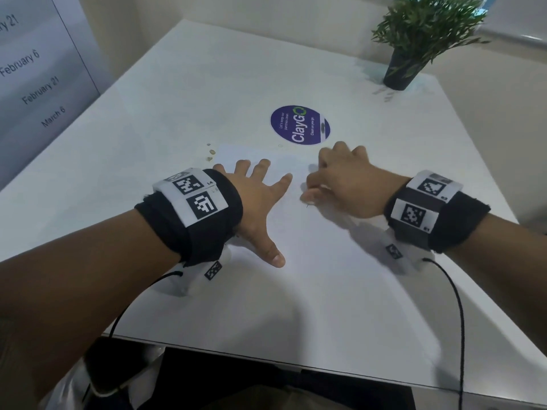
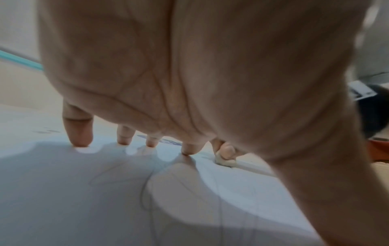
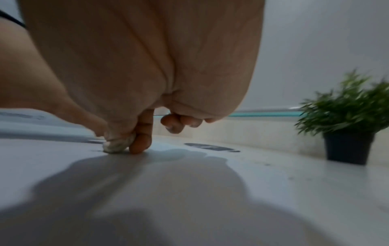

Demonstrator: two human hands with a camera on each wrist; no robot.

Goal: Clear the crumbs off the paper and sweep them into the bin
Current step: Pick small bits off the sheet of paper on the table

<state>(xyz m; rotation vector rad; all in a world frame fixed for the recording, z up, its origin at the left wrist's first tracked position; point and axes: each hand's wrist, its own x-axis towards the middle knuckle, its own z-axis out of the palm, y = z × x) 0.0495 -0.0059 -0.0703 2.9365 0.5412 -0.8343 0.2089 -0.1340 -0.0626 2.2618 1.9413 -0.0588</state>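
A white sheet of paper (image 1: 296,226) lies on the white table (image 1: 148,119), below a purple round sticker. My left hand (image 1: 257,202) rests flat on the paper (image 2: 105,191) with fingers spread and fingertips (image 2: 80,141) pressing down. My right hand (image 1: 340,179) pinches a small whitish lump (image 3: 119,144) between thumb and forefinger and holds it against the paper (image 3: 168,183); its other fingers are curled. The lump (image 2: 225,160) also shows in the left wrist view. A few brownish crumbs (image 1: 210,151) lie just off the paper's far left corner. No bin is plainly in view.
A potted green plant (image 1: 414,54) stands at the table's far right corner. The purple ClayGo sticker (image 1: 299,125) lies beyond the paper. A board with dates (image 1: 35,69) stands on the left. The table's near edge (image 1: 266,355) runs below my wrists.
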